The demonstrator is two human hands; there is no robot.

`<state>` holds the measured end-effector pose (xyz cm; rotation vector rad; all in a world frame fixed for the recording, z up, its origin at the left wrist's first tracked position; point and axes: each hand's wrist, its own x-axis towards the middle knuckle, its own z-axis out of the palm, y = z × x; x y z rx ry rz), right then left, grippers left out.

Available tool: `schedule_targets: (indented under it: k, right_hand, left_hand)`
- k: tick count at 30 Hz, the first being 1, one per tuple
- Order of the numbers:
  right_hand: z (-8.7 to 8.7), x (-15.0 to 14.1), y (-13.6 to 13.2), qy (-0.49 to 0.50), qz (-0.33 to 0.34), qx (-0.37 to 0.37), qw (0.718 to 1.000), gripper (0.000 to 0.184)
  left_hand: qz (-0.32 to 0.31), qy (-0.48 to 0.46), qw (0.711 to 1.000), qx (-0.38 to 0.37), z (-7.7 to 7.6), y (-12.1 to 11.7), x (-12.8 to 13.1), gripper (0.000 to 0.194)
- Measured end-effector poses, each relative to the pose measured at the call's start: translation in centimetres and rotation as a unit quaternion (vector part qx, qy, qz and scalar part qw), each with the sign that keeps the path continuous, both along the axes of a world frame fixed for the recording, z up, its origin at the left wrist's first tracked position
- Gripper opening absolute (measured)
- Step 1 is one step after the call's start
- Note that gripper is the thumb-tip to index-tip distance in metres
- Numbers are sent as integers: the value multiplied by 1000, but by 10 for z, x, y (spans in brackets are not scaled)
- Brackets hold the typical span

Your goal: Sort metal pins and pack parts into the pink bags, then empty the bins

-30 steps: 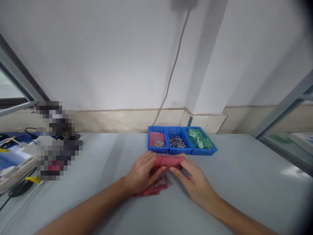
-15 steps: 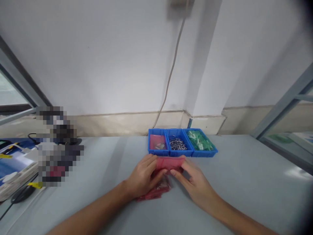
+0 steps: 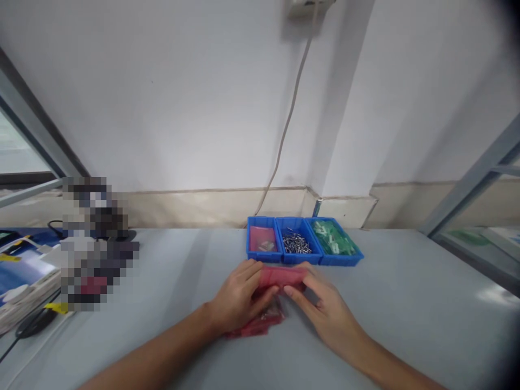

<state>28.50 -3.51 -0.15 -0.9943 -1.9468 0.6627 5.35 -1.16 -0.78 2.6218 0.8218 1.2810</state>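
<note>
A red translucent plastic bag [image 3: 282, 277] is stretched between my two hands, just in front of the blue bins. My left hand [image 3: 241, 292] grips its left end, thumb on the near side. The right end is pinched by my right hand [image 3: 323, 303], with the thumb tip near the bag's lower middle. Under and beside my left hand lie more red bags [image 3: 258, 325] in a small pile, partly hidden by the fingers; something shiny shows in them. What the held bag contains, I cannot make out.
Behind my hands stand three joined blue bins: one with a red bag [image 3: 260, 238] and small pale pieces, one with metal pins [image 3: 296, 242], one with green bags [image 3: 333, 238]. Cables, a power strip [image 3: 24, 295] and a black mouse-like object [image 3: 36, 323] lie at the left.
The view has shifted slightly, so the bins appear a little lower. Both hands keep their hold on the red bag, with hardly any movement of the fingers.
</note>
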Motion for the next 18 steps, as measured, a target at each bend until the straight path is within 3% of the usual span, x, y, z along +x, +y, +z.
schedule_targets:
  k: [18]
  right_hand:
    - [3, -2, 0, 5, 6, -7, 1000, 18]
  left_hand:
    - [-11, 18, 1000, 1, -2, 1, -1, 13]
